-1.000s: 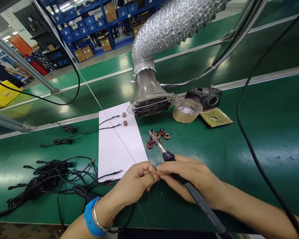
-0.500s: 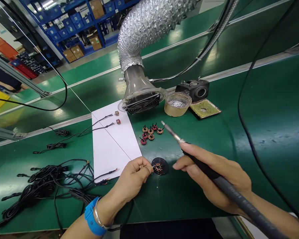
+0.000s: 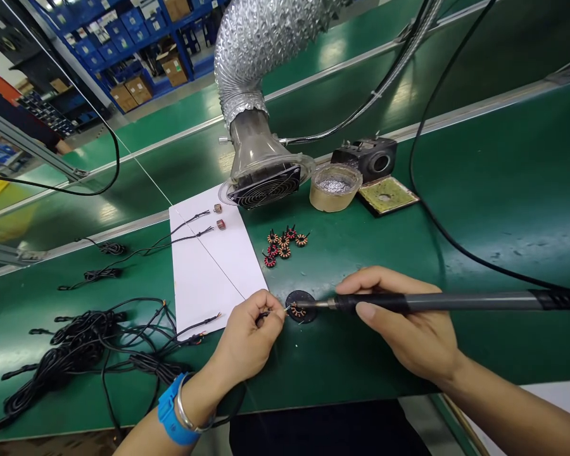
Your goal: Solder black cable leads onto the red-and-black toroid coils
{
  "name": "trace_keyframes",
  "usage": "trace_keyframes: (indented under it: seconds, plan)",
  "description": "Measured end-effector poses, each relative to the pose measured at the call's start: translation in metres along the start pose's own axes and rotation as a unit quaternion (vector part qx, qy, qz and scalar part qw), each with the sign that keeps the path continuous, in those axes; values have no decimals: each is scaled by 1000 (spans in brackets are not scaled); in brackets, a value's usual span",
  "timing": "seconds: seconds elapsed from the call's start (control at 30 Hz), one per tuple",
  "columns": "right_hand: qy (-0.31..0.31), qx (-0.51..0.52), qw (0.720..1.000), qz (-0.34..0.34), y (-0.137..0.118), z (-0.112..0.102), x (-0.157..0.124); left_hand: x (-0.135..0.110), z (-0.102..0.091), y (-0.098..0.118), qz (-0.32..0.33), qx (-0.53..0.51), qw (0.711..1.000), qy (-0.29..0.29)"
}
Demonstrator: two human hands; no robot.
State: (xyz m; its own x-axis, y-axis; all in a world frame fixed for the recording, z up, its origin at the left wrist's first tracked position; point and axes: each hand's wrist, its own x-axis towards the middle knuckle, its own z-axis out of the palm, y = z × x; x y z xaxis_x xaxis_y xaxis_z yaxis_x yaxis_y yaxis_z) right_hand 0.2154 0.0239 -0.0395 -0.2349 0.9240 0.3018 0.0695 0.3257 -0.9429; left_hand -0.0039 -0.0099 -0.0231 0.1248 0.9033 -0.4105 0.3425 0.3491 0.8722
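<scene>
My right hand (image 3: pixel 408 323) is closed around the handle of a soldering iron (image 3: pixel 375 303), whose tip points left and reaches the toroid coil (image 3: pixel 298 310). This coil lies on a small round black disc (image 3: pixel 308 316). Just left of the disc, my left hand (image 3: pixel 254 332) is pinched on a black cable's thin wire end (image 3: pixel 286 309), which is at the coil's edge. A thin solder wire (image 3: pixel 209 253) runs from the upper left down to the same hand. The exact grip between the left fingers is partly hidden.
Several toroid coils (image 3: pixel 284 244) lie beyond the disc. White paper (image 3: pixel 218 266) bears two coils and cable ends. Bundled black cables (image 3: pixel 66 348) lie left. An extraction hood (image 3: pixel 266 171) stands at the back, beside a solder-filled ring (image 3: pixel 332 196), a yellow sponge (image 3: pixel 387 193) and an iron stand (image 3: pixel 375 158).
The soldering iron has swung down and left, from pointing up beyond the disc to lying nearly level with its tip at the coil. My left hand has stayed beside the disc.
</scene>
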Motion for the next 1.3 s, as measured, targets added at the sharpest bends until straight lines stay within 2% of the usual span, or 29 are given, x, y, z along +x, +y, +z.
trace_keyframes:
  seconds: [0.17,0.77,0.97,1.3]
  plan:
    - [-6,4,1000,21,2,0,-1,0,0,-3,5,8,1000,1]
    - [-35,-4,999,-9,-5,1,2,0,0,-1,7,49,999,15]
    - [-40,-36,997,-54,-8,1,3,1,1,-2,7,58,998,16]
    - [-42,-20,990,-135,-12,8,-5,-1,1,-1,5,66,998,12]
